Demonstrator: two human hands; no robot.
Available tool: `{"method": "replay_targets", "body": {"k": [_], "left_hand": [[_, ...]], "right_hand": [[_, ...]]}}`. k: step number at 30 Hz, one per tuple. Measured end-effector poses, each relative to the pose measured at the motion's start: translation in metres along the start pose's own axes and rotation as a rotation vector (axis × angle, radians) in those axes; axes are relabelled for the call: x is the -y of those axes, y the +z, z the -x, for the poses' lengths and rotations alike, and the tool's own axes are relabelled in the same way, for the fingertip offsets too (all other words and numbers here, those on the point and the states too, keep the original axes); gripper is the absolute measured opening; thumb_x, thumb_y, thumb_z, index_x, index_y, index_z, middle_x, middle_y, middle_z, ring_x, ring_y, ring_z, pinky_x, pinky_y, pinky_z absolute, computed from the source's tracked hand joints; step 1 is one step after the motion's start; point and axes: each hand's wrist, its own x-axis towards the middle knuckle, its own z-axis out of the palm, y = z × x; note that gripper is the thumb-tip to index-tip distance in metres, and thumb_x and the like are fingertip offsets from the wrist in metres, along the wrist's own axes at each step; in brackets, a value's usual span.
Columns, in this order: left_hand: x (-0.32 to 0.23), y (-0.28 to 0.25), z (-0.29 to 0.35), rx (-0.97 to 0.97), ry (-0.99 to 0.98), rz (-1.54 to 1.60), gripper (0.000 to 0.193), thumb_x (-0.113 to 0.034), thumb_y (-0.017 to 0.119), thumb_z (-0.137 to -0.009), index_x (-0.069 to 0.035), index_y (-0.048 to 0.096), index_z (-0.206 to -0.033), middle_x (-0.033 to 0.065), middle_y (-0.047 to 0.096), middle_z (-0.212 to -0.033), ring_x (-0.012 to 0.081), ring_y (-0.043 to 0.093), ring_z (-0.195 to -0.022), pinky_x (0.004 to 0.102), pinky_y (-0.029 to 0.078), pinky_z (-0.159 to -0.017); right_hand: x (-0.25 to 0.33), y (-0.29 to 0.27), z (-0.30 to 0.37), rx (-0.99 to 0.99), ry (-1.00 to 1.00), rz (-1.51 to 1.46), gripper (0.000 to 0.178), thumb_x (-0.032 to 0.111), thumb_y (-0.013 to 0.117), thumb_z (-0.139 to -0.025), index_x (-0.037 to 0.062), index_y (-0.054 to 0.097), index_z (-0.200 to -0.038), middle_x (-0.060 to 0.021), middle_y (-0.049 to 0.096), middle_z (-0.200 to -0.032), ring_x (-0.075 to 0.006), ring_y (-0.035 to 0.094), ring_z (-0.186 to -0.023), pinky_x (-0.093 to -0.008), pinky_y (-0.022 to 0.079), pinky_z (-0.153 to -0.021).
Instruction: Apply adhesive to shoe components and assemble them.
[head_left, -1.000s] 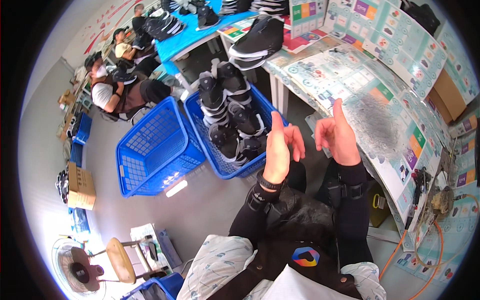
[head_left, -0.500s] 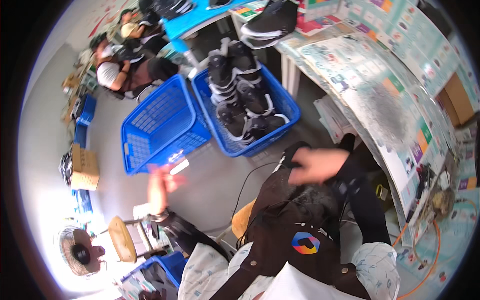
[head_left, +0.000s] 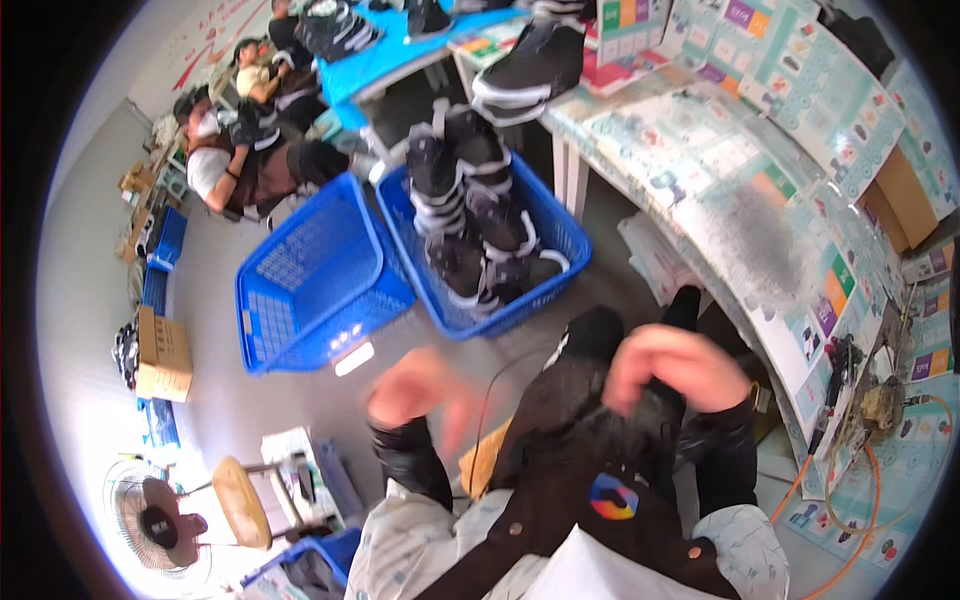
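My left hand [head_left: 415, 390] is raised in front of my left side, smeared by motion. Its fingers look spread apart, with nothing visible in them. Over my lap hangs my right hand [head_left: 678, 368], bent at the wrist with its fingers curving down. Blur hides whether those fingers are closed. Beneath it lies my dark apron [head_left: 560, 450]. Beyond my knees stands a blue basket [head_left: 585, 250] heaped with black-and-white shoes [head_left: 465, 225]. A second blue basket [head_left: 375, 275] sits to its left, with no shoes showing inside.
At my right a worktable [head_left: 690, 150] covered with printed sheets bears a dark smudge; a black shoe [head_left: 530, 70] rests on its far end. Farther off are a blue-topped table [head_left: 400, 50] and a seated person [head_left: 215, 165]. A fan [head_left: 160, 520] and a stool [head_left: 240, 500] stand lower left.
My left hand has swung right and inward, closer to my body. My right hand has shifted slightly right and lower, its fingers now bent downward. The head view has also moved a little.
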Motion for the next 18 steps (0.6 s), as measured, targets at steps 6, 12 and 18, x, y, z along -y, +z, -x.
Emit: {"method": "replay_targets", "body": {"k": [6,12,18], "left_hand": [[0.142,-0.030,-0.087,-1.062,-0.293,-0.604,0.093,-0.063,0.023,-0.114,0.000,0.070,-0.063,0.0059,0.052,-0.044,0.0143,0.052,-0.043,0.0280,0.040,-0.049],[0.175,-0.003,-0.177,-0.876,-0.485,-0.520,0.087,-0.061,0.032,-0.112,-0.004,0.068,-0.057,0.0119,0.058,-0.047,0.0308,0.065,-0.052,0.0406,0.053,-0.065],[0.185,-0.007,-0.187,-0.920,-0.475,-0.538,0.090,-0.064,0.030,-0.111,-0.005,0.068,-0.054,0.0097,0.056,-0.045,0.0320,0.066,-0.055,0.0412,0.053,-0.067]], "right_hand": [[-0.048,-0.098,0.106,-1.000,-0.449,-0.133,0.078,0.046,0.073,-0.097,0.0004,0.040,-0.151,-0.0176,0.043,-0.150,-0.0299,0.046,-0.138,-0.0554,0.037,-0.119],[-0.051,-0.125,0.183,-0.929,-0.151,0.799,0.111,0.056,0.089,-0.080,0.0108,0.033,-0.163,-0.0169,0.022,-0.172,-0.0370,0.028,-0.159,-0.0613,0.034,-0.125],[0.021,-0.090,0.096,-0.658,-0.251,0.750,0.097,0.033,0.099,-0.068,0.0150,0.052,-0.151,-0.0230,0.027,-0.167,-0.0476,0.032,-0.154,-0.0582,0.039,-0.121]]}}
